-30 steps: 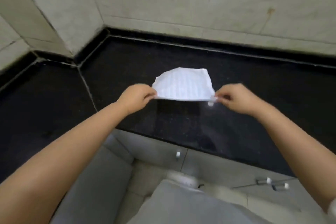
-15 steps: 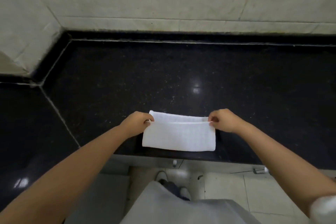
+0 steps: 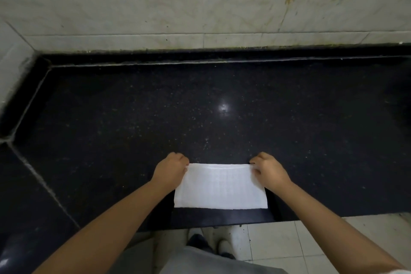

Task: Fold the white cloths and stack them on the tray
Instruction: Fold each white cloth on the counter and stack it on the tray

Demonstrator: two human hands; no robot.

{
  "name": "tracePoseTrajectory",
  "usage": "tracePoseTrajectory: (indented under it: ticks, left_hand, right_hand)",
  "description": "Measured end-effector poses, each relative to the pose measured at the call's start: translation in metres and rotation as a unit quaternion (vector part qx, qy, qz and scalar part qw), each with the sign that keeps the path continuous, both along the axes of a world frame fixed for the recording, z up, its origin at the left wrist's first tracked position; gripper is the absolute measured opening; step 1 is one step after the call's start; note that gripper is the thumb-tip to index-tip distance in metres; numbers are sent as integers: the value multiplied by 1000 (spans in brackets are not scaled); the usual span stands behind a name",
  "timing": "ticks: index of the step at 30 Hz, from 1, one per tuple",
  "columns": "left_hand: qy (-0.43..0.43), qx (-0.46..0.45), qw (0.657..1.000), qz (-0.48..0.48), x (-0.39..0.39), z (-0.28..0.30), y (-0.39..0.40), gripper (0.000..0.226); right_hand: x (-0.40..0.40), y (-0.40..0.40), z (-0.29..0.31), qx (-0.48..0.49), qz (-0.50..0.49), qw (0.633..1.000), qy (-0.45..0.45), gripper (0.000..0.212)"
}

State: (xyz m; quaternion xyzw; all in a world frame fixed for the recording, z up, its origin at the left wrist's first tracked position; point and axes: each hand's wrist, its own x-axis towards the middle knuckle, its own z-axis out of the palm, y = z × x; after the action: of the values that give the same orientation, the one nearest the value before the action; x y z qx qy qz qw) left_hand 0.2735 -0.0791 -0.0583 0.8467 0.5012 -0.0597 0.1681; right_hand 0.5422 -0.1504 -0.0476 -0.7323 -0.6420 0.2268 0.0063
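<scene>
A white cloth [image 3: 220,187], folded into a flat rectangle, lies on the black stone counter [image 3: 155,118] close to its front edge. My left hand [image 3: 172,169] pinches the cloth's far left corner. My right hand [image 3: 268,170] pinches the far right corner. Both hands have curled fingers and sit at the cloth's far edge. No tray is in view.
A pale tiled wall [image 3: 200,2] runs behind the counter, and the counter turns a corner at the left [image 3: 26,184]. Below the front edge are light floor tiles [image 3: 289,240] and my shoes [image 3: 209,244].
The cloth went from held up in the air to folded flat on the counter near the front edge. Both hands came down and toward me with it.
</scene>
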Motion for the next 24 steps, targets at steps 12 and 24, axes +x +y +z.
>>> tracePoseTrajectory:
  ticks: [12,24]
  left_hand:
    - [-47,61,997,-20,-3,32,10,24]
    - [47,117,967,-223,-5,31,-9,30]
  right_hand:
    - [18,17,50,0,18,991,129,16]
    - [4,-34,1,114,-32,993,-12,24]
